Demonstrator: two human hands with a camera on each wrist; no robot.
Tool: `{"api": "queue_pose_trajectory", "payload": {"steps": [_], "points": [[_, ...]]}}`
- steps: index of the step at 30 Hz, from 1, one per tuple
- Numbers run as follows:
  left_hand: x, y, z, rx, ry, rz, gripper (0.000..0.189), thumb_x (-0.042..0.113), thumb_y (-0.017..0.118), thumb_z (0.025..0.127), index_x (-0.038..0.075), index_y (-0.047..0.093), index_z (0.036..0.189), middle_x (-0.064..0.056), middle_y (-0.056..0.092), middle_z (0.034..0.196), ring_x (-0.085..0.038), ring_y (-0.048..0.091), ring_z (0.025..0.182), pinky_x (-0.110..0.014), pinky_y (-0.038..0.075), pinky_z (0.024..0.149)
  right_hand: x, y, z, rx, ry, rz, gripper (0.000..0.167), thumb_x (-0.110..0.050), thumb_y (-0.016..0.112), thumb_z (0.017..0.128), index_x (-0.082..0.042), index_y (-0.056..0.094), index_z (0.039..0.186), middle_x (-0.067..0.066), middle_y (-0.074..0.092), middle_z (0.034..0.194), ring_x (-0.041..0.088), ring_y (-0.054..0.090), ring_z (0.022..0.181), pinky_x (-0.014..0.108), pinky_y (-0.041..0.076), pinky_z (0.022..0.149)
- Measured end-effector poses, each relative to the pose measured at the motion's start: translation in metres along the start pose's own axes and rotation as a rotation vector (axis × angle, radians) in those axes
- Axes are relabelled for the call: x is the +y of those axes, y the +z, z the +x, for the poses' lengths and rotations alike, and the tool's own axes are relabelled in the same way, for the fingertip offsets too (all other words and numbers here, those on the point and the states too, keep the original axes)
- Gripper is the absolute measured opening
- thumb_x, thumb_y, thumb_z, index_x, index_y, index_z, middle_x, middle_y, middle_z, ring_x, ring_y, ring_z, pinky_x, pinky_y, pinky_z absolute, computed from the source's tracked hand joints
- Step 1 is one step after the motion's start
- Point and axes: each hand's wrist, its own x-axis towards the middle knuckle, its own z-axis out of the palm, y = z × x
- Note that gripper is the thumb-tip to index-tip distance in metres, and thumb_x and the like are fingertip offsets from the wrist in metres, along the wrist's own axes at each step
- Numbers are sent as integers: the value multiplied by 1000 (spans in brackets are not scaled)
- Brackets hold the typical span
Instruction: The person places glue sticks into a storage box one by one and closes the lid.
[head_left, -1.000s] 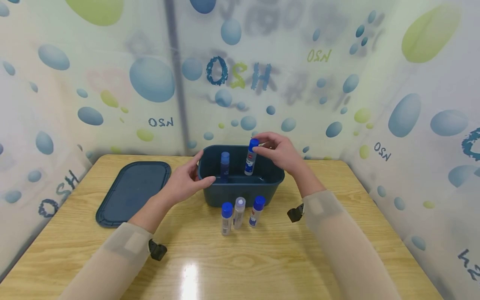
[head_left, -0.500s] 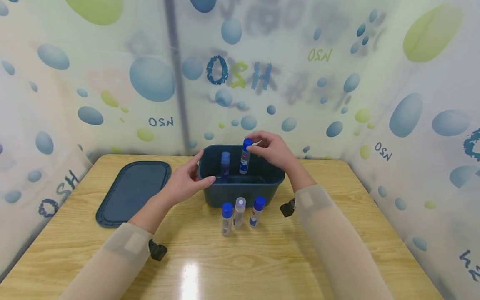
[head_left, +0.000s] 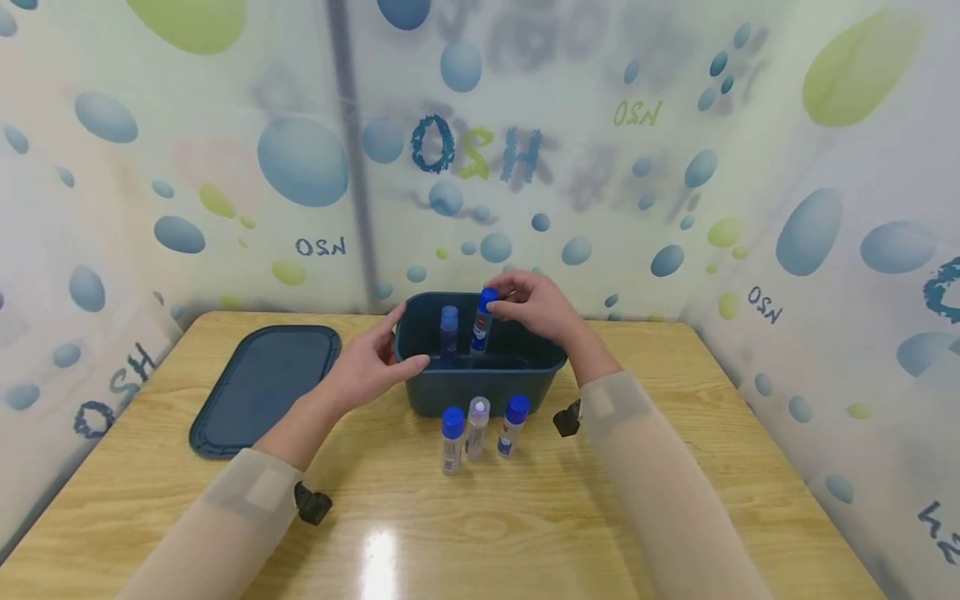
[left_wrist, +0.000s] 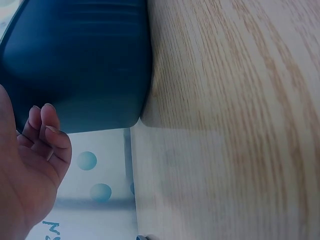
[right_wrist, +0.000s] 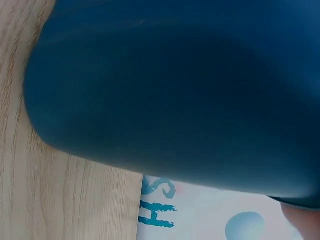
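My left hand (head_left: 369, 364) holds the left end of a dark blue plastic bin (head_left: 480, 392), its thumb over the front rim and index finger at the far rim. In the left wrist view, its other fingers (left_wrist: 61, 145) curl loosely beside the bin's wall. With thumb and fingers, my right hand (head_left: 536, 307) pinches the blue cap of a glue stick (head_left: 480, 329), held nearly upright inside the bin. Another blue-capped glue stick (head_left: 448, 335) stands to its left within the bin. The right wrist view shows mostly the bin's outer wall (right_wrist: 165, 100).
In front of the bin stand two blue-capped glue sticks, one at left (head_left: 452, 442) and one at right (head_left: 513, 427), with a clear-topped tube (head_left: 477, 429) between them. A dark blue lid (head_left: 266, 387) lies at left on the wooden table (head_left: 480, 542). Patterned curtains enclose the table.
My right hand has moved left inside the bin with its glue stick, then slightly lower, closer to the standing one. The left hand has stayed on the bin's end.
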Motion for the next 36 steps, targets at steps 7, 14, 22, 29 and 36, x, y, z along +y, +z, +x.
{"api": "queue_pose_trajectory", "payload": {"steps": [7, 14, 22, 29, 36], "points": [[2, 1, -1, 6, -2, 7, 99, 45, 79, 102, 19, 21, 178, -6, 54, 82, -23, 52, 75, -34, 43, 63, -1, 1, -1, -52, 38, -63, 35, -21, 77, 105, -10, 72, 138, 13, 75, 123, 23, 77, 101, 42, 64, 96], [0, 2, 0, 12, 4, 12, 99, 45, 80, 102, 20, 22, 178, -6, 54, 81, -23, 53, 75, -34, 43, 64, -2, 3, 1, -86, 49, -109, 32, -20, 76, 106, -10, 72, 136, 13, 76, 123, 25, 78, 100, 50, 63, 98], [1, 1, 0, 13, -2, 30, 99, 45, 80, 101, 19, 22, 178, -6, 56, 83, -23, 54, 77, -35, 45, 65, -1, 6, 3, -130, 49, -167, 30, -19, 76, 106, -11, 73, 135, 12, 77, 123, 22, 79, 99, 44, 64, 95], [2, 1, 0, 13, -4, 34, 99, 46, 79, 101, 18, 22, 178, -6, 55, 83, -23, 53, 77, -34, 44, 65, -2, 7, 3, -153, 63, -206, 29, -19, 74, 107, -11, 73, 135, 11, 79, 123, 22, 79, 99, 41, 65, 93], [1, 2, 0, 17, 0, 39, 98, 45, 79, 101, 17, 23, 177, -6, 56, 83, -23, 54, 77, -34, 45, 65, 0, 8, 5, -163, 81, -194, 28, -18, 73, 108, -10, 73, 135, 12, 79, 123, 23, 79, 100, 41, 66, 93]]}}
